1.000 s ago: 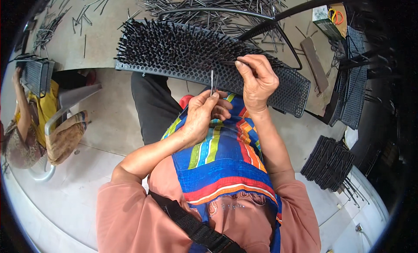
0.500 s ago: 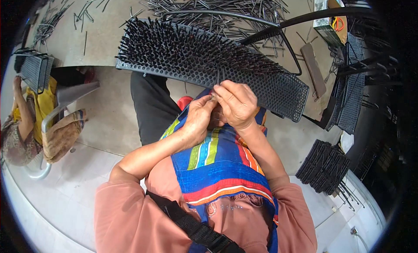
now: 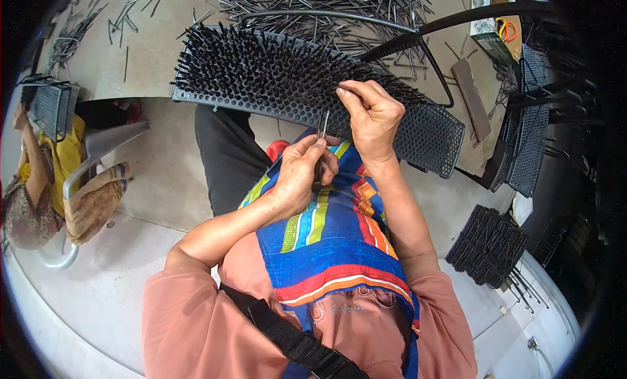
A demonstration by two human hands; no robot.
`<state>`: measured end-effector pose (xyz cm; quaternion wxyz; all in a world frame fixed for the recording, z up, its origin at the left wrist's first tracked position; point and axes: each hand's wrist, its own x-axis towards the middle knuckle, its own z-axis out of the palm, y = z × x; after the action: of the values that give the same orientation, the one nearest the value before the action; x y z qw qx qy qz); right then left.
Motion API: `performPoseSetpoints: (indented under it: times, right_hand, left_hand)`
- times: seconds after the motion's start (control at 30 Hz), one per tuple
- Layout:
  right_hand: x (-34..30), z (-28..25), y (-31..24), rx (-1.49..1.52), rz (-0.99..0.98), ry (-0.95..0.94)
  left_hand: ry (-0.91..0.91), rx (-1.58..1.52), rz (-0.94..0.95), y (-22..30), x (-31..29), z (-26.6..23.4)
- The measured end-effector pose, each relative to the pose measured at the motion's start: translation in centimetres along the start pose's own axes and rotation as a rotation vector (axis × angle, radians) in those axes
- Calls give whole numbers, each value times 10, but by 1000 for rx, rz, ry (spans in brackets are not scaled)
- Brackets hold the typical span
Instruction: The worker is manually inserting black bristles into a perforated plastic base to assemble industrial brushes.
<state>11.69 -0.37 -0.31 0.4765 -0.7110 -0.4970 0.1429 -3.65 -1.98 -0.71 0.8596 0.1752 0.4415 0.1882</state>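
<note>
Across my lap in front of me lies a long black perforated plate (image 3: 418, 134), tilted, with short black sticks (image 3: 261, 65) standing upright in most of its holes. Bare holes show toward its right end. My left hand (image 3: 302, 170) is closed around thin dark sticks (image 3: 323, 123), whose pale ends point up just below the plate's near edge. Over the plate, my right hand (image 3: 373, 118) has thumb and forefinger pinched beside the standing sticks. Whatever lies between those fingertips is too small to make out.
Loose dark sticks (image 3: 313, 36) are heaped on the table behind the plate. A curved black handle frame (image 3: 424, 56) arches there. At right are a box (image 3: 490, 30) with orange-handled scissors, a brown bar (image 3: 470, 98) and a black rod stack (image 3: 486, 245). A co-worker's arm (image 3: 34, 150) is at far left.
My right hand has parted from the left and moved up and right over the plate. The sticks in my left hand now show.
</note>
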Motion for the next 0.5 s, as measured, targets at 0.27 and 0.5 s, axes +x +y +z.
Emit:
performPoseSetpoints:
  times: [0.27, 0.5]
  right_hand:
    - [-2, -4, -6, -239, -197, -127]
    - [-27, -13, 7, 415, 550, -394]
  left_hand:
    - [-64, -4, 72, 0, 2, -6]
    - [-155, -80, 45, -5, 3, -9]
